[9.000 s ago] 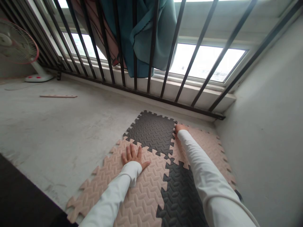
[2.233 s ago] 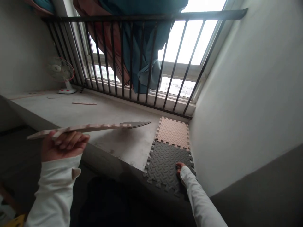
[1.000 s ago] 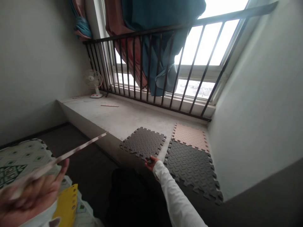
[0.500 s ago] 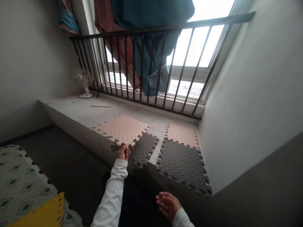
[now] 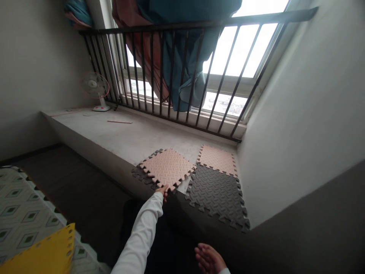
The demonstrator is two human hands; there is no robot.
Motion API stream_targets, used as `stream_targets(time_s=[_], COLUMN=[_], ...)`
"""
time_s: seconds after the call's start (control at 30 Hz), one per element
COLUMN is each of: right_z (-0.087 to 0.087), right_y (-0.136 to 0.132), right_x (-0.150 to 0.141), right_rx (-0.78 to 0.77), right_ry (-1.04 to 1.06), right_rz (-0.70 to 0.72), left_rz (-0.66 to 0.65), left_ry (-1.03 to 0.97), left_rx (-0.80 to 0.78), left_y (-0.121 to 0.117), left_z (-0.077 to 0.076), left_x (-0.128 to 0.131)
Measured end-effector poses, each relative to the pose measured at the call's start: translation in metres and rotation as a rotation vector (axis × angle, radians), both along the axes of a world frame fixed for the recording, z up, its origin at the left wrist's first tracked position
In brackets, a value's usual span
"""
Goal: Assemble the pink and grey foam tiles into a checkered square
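Observation:
My left hand (image 5: 163, 191) pinches the near corner of a beige foam mat tile (image 5: 169, 165) with jigsaw edges. That tile lies over a dark grey foam tile (image 5: 141, 176), which shows only along its left side. My right hand (image 5: 209, 258) hangs low at the front with its fingers out, holding nothing. To the right, a second dark grey tile (image 5: 218, 194) lies on the window ledge, joined along its far edge to another beige tile (image 5: 217, 159). A strip of bare ledge shows between the two groups.
A pale window ledge (image 5: 114, 137) runs leftward to a small fan (image 5: 97, 89). A thin strip (image 5: 119, 122) lies on it. Black railing (image 5: 176, 76) and curtains (image 5: 185, 49) stand behind. At lower left, a yellow perforated sheet (image 5: 42, 251) rests on a patterned cover (image 5: 19, 213).
My left hand has moved the beige tile to the right, so it covers most of the dark tile beneath. My right hand has shifted slightly down and right in view.

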State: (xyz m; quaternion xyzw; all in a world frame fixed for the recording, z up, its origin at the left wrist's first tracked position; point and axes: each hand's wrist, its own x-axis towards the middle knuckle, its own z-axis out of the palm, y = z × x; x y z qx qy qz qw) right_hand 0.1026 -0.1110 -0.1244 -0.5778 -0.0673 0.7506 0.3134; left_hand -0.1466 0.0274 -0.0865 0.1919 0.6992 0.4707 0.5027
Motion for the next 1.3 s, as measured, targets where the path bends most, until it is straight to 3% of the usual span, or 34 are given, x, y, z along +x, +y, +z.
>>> stream_targets(time_s=[0.4,0.63,0.9,1.3], right_z=[-0.014,-0.009,-0.005,-0.008], right_y=[0.001,-0.005,-0.006,-0.005], right_x=[-0.009,-0.010,-0.010,-0.014], right_rx=[0.026,0.078,0.075,0.067], right_ry=[-0.004,-0.039,-0.054,-0.046], right_rz=[-0.013,-0.054,-0.031,-0.033], left_rz=[0.263,0.347,0.201,-0.042], left_ry=[0.108,0.191,0.237,0.406], left_rx=[0.167,0.188,0.130,-0.006], left_y=[-0.013,-0.013,-0.012,-0.007], left_z=[-0.007,-0.013,-0.012,-0.016], left_x=[-0.021,-0.029,-0.011,-0.012])
